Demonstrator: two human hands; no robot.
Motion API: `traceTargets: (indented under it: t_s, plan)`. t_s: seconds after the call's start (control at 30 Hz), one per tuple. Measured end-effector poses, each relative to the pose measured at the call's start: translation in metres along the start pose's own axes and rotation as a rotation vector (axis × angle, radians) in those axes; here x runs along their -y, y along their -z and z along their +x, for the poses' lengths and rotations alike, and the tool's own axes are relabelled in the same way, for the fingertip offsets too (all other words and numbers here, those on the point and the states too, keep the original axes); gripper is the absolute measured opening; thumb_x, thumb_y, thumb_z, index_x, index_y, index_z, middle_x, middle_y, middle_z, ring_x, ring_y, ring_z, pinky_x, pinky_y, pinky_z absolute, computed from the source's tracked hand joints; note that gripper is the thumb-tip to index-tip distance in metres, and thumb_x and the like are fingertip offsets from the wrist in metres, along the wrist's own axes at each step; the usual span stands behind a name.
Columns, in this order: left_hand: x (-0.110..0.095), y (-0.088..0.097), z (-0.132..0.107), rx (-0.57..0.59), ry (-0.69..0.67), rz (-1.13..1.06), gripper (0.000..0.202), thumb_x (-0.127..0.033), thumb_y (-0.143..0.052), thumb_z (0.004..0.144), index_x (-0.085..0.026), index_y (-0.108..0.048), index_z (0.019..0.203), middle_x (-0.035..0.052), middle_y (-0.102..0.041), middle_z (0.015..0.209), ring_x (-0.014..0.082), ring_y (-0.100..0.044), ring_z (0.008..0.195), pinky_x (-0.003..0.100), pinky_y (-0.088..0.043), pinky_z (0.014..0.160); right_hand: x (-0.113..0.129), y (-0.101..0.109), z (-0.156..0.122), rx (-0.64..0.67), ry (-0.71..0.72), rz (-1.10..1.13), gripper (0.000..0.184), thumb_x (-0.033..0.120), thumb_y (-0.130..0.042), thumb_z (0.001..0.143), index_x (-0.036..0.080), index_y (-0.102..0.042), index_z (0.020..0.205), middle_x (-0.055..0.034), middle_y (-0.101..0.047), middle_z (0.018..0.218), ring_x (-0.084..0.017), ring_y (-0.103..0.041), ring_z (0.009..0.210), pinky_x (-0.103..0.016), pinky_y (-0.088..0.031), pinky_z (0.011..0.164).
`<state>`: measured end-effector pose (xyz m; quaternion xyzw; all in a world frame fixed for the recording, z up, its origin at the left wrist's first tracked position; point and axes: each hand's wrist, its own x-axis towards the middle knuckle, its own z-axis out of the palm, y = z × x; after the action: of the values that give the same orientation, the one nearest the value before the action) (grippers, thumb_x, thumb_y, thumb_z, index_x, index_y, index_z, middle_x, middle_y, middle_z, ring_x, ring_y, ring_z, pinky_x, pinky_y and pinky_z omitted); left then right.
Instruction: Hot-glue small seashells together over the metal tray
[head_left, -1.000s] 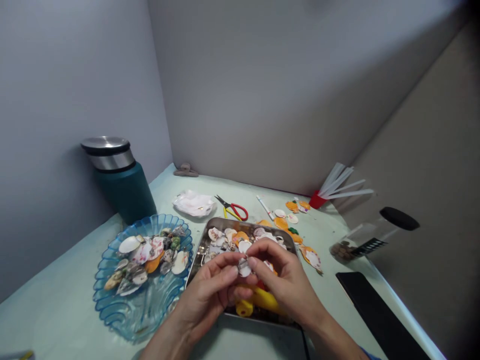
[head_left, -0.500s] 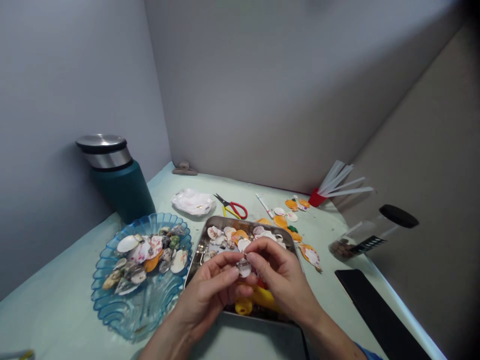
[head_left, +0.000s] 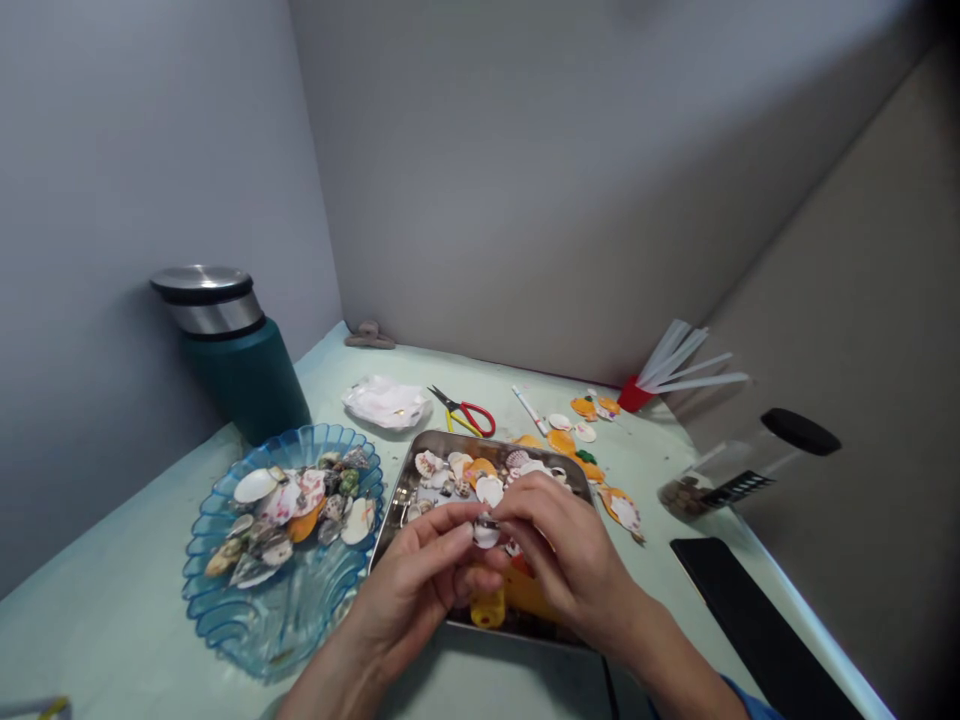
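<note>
Between the fingertips of my left hand [head_left: 431, 560] is a small white shell [head_left: 486, 533], pinched near its upper edge. My right hand [head_left: 559, 540] closes its thumb and fingers at the shell's top right; whether a small piece sits in that pinch is hidden. Both hands are over a metal tray [head_left: 390, 527] of shells. A white scallop shell [head_left: 489, 490] lies just beyond my fingertips. Under my hands, partly covered, is a yellow tool handle [head_left: 487, 610] in the tray.
On the left stand a blue glass dish [head_left: 202, 600] of shells and a teal bottle [head_left: 247, 380]. Behind the tray lie pliers [head_left: 472, 415], a plastic packet [head_left: 386, 402] and a marker [head_left: 529, 410]. To the right are orange shells [head_left: 619, 507], a red cup [head_left: 634, 395], a jar [head_left: 694, 490] and a black strip-like object [head_left: 757, 630].
My right fingers have turned and curled further over the shell's top edge. The shell has shifted slightly left and up, while my left hand stays almost in place.
</note>
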<state>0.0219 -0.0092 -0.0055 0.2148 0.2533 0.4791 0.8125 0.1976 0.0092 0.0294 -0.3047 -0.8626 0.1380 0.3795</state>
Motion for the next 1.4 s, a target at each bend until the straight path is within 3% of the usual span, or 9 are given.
traceTargets:
  t_s: [0.13,0.4,0.8,0.87,0.97,1.07,1.17,1.4]
  plan:
    - [0.001,0.001,0.001,0.007,-0.008,0.01,0.023,-0.02,-0.076,0.075,-0.011,-0.072,0.095,0.0097,-0.075,0.077,0.0153,-0.071,0.067,0.021,-0.057,0.064,-0.001,-0.001,0.0,-0.054,-0.011,-0.035,0.016,0.011,-0.045,0.093,0.02,-0.057,0.096,-0.0072,-0.06,0.085,-0.021,-0.056,0.079,-0.035,-0.047,0.07]
    - [0.001,0.003,0.001,0.019,0.012,0.022,0.023,-0.02,-0.074,0.077,-0.011,-0.072,0.098,0.0106,-0.075,0.075,0.0135,-0.07,0.065,0.019,-0.055,0.064,-0.001,-0.003,0.003,-0.001,0.052,-0.218,0.022,0.017,-0.043,0.094,0.015,-0.066,0.092,-0.0107,-0.064,0.081,-0.022,-0.056,0.073,-0.035,-0.046,0.065]
    - [-0.002,0.0,0.001,-0.033,-0.01,-0.005,0.022,-0.021,-0.074,0.077,-0.013,-0.071,0.097,0.0069,-0.073,0.086,0.0146,-0.07,0.071,0.022,-0.058,0.066,-0.004,0.005,0.0,-0.063,-0.006,-0.106,0.023,0.012,-0.044,0.094,0.016,-0.062,0.109,-0.0119,-0.064,0.098,-0.022,-0.06,0.089,-0.035,-0.049,0.076]
    - [-0.004,0.0,0.001,-0.06,-0.028,-0.019,0.022,-0.02,-0.074,0.076,-0.012,-0.071,0.096,0.0068,-0.073,0.087,0.0138,-0.069,0.071,0.022,-0.057,0.066,-0.002,0.013,-0.006,-0.001,-0.09,-0.114,0.02,0.014,-0.045,0.095,0.017,-0.062,0.104,-0.0096,-0.064,0.093,-0.022,-0.06,0.087,-0.035,-0.049,0.076]
    - [-0.008,0.0,0.001,-0.123,-0.079,-0.054,0.02,-0.018,-0.075,0.075,-0.011,-0.07,0.093,0.0074,-0.074,0.088,0.0122,-0.067,0.069,0.02,-0.057,0.063,0.003,0.023,-0.02,0.311,-0.289,-0.19,0.011,0.022,-0.055,0.092,0.019,-0.063,0.099,-0.0077,-0.065,0.087,-0.024,-0.062,0.081,-0.038,-0.05,0.072]
    - [-0.011,0.001,0.002,-0.167,-0.133,-0.084,0.019,-0.016,-0.075,0.074,-0.011,-0.07,0.091,0.0081,-0.074,0.089,0.0109,-0.065,0.066,0.019,-0.056,0.059,0.01,0.022,-0.034,0.525,-0.373,-0.258,0.026,0.025,-0.071,0.081,0.021,-0.063,0.106,-0.0091,-0.066,0.094,-0.031,-0.061,0.089,-0.044,-0.051,0.074]
    - [-0.013,0.004,0.004,-0.185,-0.162,-0.096,0.017,-0.013,-0.073,0.076,-0.01,-0.069,0.092,0.0095,-0.073,0.09,0.0106,-0.065,0.065,0.019,-0.056,0.058,0.015,0.015,-0.042,0.52,-0.409,-0.255,0.034,0.022,-0.072,0.08,0.021,-0.061,0.112,-0.0103,-0.067,0.101,-0.032,-0.06,0.096,-0.049,-0.05,0.08]
    - [-0.015,0.005,0.003,-0.201,-0.212,-0.076,0.007,-0.012,-0.065,0.082,-0.01,-0.067,0.088,0.0107,-0.072,0.095,0.0096,-0.064,0.064,0.018,-0.055,0.055,0.003,0.002,-0.051,0.403,-0.423,-0.105,0.03,0.023,-0.058,0.09,0.023,-0.061,0.12,-0.0111,-0.07,0.109,-0.031,-0.062,0.1,-0.047,-0.049,0.087]
